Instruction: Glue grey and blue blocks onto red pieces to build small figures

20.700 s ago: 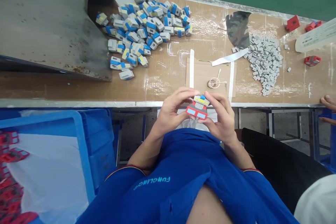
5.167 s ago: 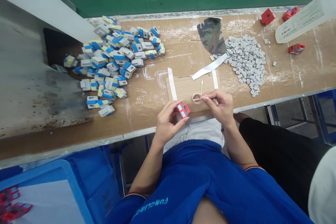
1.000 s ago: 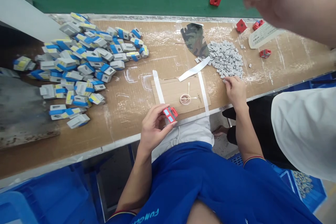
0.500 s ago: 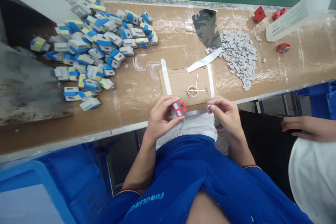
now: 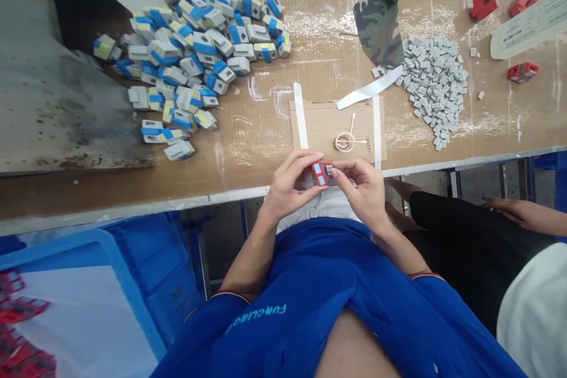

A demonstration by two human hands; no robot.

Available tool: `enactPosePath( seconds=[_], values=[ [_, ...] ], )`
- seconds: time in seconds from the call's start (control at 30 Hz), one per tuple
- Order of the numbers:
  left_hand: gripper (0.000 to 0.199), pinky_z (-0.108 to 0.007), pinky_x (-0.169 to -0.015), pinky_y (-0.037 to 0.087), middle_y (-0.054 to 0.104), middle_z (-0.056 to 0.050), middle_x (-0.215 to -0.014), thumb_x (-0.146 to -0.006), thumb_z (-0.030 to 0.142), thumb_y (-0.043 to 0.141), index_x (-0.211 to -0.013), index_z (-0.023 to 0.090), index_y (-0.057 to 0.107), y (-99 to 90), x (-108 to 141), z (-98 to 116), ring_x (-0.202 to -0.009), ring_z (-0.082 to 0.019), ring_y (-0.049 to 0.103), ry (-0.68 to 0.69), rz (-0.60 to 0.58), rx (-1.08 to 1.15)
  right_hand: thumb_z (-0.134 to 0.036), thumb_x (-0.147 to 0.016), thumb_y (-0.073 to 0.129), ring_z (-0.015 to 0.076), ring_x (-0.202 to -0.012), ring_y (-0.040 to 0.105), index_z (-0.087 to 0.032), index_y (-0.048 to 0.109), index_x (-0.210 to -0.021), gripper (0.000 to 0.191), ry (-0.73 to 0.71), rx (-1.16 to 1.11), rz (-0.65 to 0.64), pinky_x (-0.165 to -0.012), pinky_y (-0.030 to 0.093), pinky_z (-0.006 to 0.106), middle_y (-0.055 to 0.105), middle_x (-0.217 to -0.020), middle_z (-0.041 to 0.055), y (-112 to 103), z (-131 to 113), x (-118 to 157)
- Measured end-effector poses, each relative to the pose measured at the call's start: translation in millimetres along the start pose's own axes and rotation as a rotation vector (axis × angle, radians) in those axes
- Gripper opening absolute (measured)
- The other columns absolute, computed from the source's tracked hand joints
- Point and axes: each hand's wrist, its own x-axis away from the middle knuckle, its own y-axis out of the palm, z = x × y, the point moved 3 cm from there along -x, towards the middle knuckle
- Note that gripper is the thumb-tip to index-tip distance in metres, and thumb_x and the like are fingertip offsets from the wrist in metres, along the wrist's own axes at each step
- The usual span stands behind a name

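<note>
My left hand [image 5: 290, 184] grips a small red block [image 5: 319, 173] with light blue windows, at the front edge of the table. My right hand [image 5: 364, 189] pinches a small grey piece [image 5: 329, 170] against the block's right side. Just beyond the hands, a cardboard sheet [image 5: 319, 124] with white tape strips lies on the table, and a small round cup [image 5: 344, 142] with cotton swabs stands on it. A pile of small grey pieces [image 5: 436, 85] lies to the right, beside a camouflage cloth [image 5: 380, 26].
Many grey, blue and yellow blocks [image 5: 204, 47] are heaped at the left. A translucent bottle [image 5: 531, 23] and red blocks [image 5: 523, 72] are at the right. A blue tray [image 5: 106, 242] is lower left; another person's hand [image 5: 522, 212] shows at right.
My right hand has moved left and brought the small grey piece from apart to against the red block. The view has shifted, showing more of the blue tray with red blocks.
</note>
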Motion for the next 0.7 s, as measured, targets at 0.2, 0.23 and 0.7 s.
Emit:
enactPosePath(
  seconds=[0.2, 0.23, 0.7],
  values=[
    [0.055, -0.04, -0.1, 0.066, 0.073, -0.013, -0.13, -0.097, 0.035, 0.081, -0.149, 0.025, 0.065, -0.3, 0.9, 2.6, -0.119, -0.026, 0.075, 0.054, 0.022, -0.071, -0.03, -0.098, 0.074, 0.0169, -0.077, 0.074, -0.023, 0.077, -0.092, 0.01, -0.025, 0.086, -0.007, -0.072, 0.062, 0.031, 0.08, -0.088, 0.0029, 0.4, -7.1, -0.4],
    [0.054, -0.04, -0.1, 0.066, 0.074, -0.013, -0.129, -0.098, 0.036, 0.081, -0.149, 0.025, 0.065, -0.2, 1.9, 2.1, -0.118, -0.026, 0.075, 0.052, 0.025, -0.096, -0.03, -0.098, 0.074, 0.0168, -0.076, 0.073, -0.023, 0.076, -0.09, 0.011, -0.024, 0.104, -0.006, -0.071, 0.061, 0.031, 0.079, -0.086, 0.0025, 1.1, -7.5, -0.9],
    [0.053, -0.04, -0.103, 0.066, 0.074, -0.016, -0.135, -0.104, 0.041, 0.071, -0.153, 0.023, 0.062, -1.1, 9.8, -2.3, -0.124, -0.028, 0.075, 0.064, -0.042, -0.208, -0.025, -0.102, 0.063, 0.0158, -0.07, 0.061, -0.022, 0.072, -0.086, 0.019, -0.113, 0.29, -0.025, -0.067, 0.051, 0.03, 0.068, -0.08, 0.0022, 8.0, -11.3, 4.1]
  ],
)
